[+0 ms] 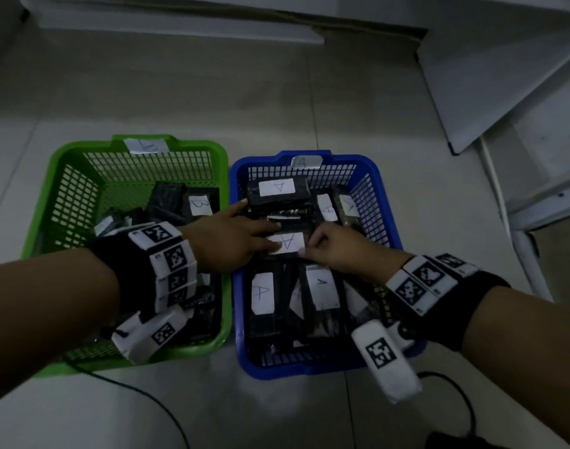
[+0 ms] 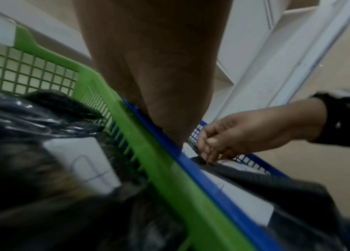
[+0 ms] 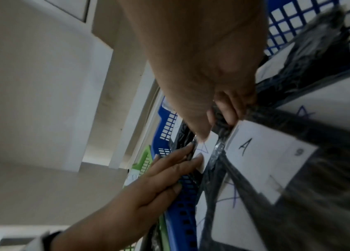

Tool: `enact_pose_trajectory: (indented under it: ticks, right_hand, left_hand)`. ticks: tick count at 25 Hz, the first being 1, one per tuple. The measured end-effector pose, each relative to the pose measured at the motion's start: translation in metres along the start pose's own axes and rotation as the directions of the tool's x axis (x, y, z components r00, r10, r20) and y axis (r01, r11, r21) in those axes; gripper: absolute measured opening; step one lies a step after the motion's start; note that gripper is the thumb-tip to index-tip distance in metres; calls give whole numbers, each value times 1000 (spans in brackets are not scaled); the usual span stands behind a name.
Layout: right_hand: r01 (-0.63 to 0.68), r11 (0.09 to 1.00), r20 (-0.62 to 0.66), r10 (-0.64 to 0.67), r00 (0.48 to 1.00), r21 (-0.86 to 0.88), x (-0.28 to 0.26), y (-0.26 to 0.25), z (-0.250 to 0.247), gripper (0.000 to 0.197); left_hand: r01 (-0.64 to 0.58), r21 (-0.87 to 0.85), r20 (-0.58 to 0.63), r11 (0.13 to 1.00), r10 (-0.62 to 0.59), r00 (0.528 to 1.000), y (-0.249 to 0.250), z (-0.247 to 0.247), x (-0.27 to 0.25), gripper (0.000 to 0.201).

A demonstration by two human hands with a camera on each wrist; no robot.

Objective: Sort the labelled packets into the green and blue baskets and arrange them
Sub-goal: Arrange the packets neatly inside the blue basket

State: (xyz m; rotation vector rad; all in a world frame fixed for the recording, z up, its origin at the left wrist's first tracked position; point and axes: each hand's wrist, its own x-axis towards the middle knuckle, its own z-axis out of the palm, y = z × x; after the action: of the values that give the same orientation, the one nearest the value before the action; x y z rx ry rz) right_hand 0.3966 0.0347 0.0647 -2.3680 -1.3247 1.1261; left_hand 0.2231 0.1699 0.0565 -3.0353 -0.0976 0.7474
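Your left hand (image 1: 235, 234) lies flat, fingers straight, pressing the middle packet labelled A (image 1: 285, 243) in the blue basket (image 1: 379, 186). Your right hand (image 1: 335, 251) curls its fingertips (image 3: 226, 110) round that packet's near edge. The B packets (image 1: 199, 205) sit in the green basket (image 1: 60, 176), both baskets on the floor (image 1: 309, 92). The slick black wrap could slide as you push, and the heaped packets beneath may shift and cover neighbouring labels.
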Motion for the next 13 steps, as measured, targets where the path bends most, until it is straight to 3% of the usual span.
enact_pose_trajectory:
  ticks: [2,7,10,13]
  right_hand:
    - [20,993,177,2,984,-118,-13,-5,-2,53]
    - [118,975,427,-27,904,-189,-18,3,0,75]
    - [183,956,490,-49,871,-230,-15,10,3,80]
    - [154,979,472,-73,878,-134,-11,15,5,64]
  left_hand:
    - [6,-17,3,1000,-6,1000,0,2,-2,49]
    - [4,-71,4,997,-4,1000,-2,3,-1,47]
    - [2,-42,-25,999,-3,1000,-2,7,-3,48]
    - [-2,-58,-26,998,0,1000,-2,9,-1,48]
